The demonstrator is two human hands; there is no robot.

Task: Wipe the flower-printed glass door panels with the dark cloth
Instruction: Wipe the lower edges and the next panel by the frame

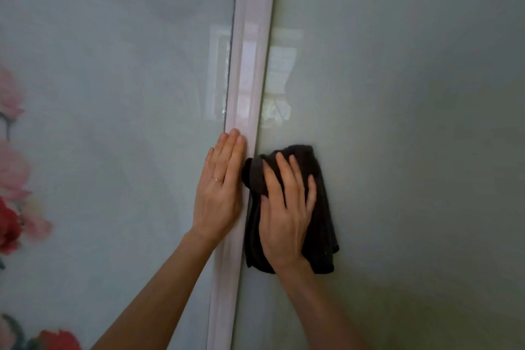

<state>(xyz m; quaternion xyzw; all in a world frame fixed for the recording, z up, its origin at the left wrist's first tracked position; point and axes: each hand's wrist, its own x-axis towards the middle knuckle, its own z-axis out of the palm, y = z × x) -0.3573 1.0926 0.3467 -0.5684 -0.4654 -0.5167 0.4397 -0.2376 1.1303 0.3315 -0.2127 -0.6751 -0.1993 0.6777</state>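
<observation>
As the dark cloth [324, 179], lower centre on the rt glass panel [397, 150], looks soft & limp, right hand [287, 216] pins its middle w/ flat spread fingers [284, 176]; left hand [220, 193], fingers straight, braces frame [250, 65].

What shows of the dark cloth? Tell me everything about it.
The dark cloth is a charcoal, soft-looking fabric, crumpled and folded rather than spread flat. It lies against the right glass panel, beside the white frame, with a bunched fold at its upper left and loose edges hanging below. The right hand presses it to the glass with spread fingers, covering its middle. Whether it is damp cannot be told.
</observation>
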